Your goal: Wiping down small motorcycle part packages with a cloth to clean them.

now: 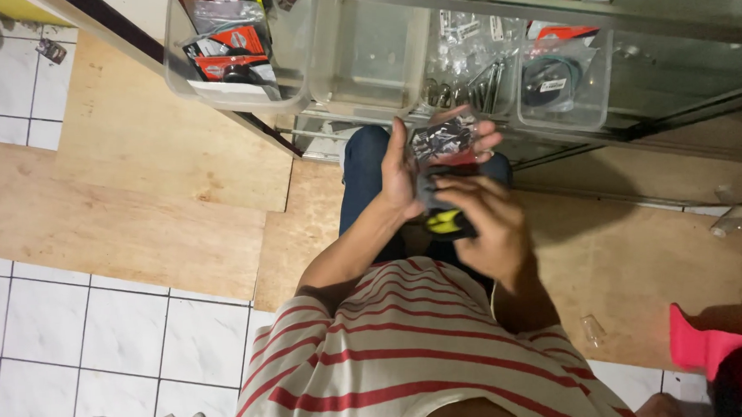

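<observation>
Red-striped white shirt (410, 348), white floor tiles (51, 322) — pink stool (706, 344)

Left hand (403, 169) holds clear packet (445, 138); right hand (489, 228) grips black-yellow item (447, 222) (kind unclear), below clear bins (364, 59).

The light is fairly bright and warm; it falls from above, leaving a broad soft shadow on the plywood (639, 247) right of the hands (472, 221); above them the clear bins (364, 59) show pale glare; the packet (443, 139) in the fingers is slightly soft; straight lines bow near the frame edges; the lower right corner is darkest.
</observation>
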